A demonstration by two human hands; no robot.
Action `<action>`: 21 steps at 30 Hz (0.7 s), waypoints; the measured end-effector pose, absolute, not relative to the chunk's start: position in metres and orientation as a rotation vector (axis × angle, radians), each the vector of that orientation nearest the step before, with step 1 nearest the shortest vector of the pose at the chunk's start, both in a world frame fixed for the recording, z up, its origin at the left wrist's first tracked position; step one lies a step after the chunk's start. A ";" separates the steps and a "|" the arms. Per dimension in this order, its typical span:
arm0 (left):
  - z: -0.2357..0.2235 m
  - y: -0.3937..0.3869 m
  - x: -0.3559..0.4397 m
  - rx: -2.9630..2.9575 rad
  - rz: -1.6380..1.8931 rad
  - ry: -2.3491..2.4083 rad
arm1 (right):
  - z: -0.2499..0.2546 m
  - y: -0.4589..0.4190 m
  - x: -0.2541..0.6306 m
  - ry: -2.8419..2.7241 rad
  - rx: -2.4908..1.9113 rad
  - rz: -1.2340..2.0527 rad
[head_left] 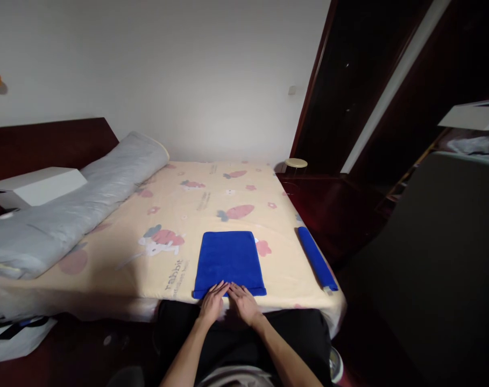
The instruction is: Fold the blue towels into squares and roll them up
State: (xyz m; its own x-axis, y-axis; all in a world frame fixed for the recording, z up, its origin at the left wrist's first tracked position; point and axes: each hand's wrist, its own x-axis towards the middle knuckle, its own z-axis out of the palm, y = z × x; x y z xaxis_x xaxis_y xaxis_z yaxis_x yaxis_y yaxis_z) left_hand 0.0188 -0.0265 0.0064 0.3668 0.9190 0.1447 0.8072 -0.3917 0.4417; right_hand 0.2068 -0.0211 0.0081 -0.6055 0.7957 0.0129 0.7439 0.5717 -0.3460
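On the bed (280, 274), a blue cloth (230, 258) lies mostly flat, seemingly only its near edge turned over; a blue roll (317, 259) rightward looks finished. Left hand (213, 303) and right hand (244, 302) rest, fingers extended, along that edge; whether they pinch, I can't tell.

The rear wall (212, 80) was plain and pale, with a small plate (292, 90) fixed beside dark panelling (357, 70). A bed (260, 185) in a cream, carrot-printed sheet stood before it, its dark headboard (46, 141) at left. A round stool (296, 162) stood near the far right corner. Flooring (325, 196) was dark reddish; lighting was dim, brightest mid-wall.
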 end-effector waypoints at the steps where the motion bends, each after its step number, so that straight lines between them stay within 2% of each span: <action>1: 0.007 -0.026 0.014 2.332 0.517 1.522 | 0.007 -0.021 0.210 -2.626 -1.313 0.458; 9: 0.015 -0.029 -0.023 2.172 0.473 1.749 | 0.005 -0.018 0.258 -2.458 -1.559 0.315; 21: 0.028 -0.037 -0.041 1.972 0.620 2.036 | 0.011 -0.018 0.288 -2.261 -1.515 0.242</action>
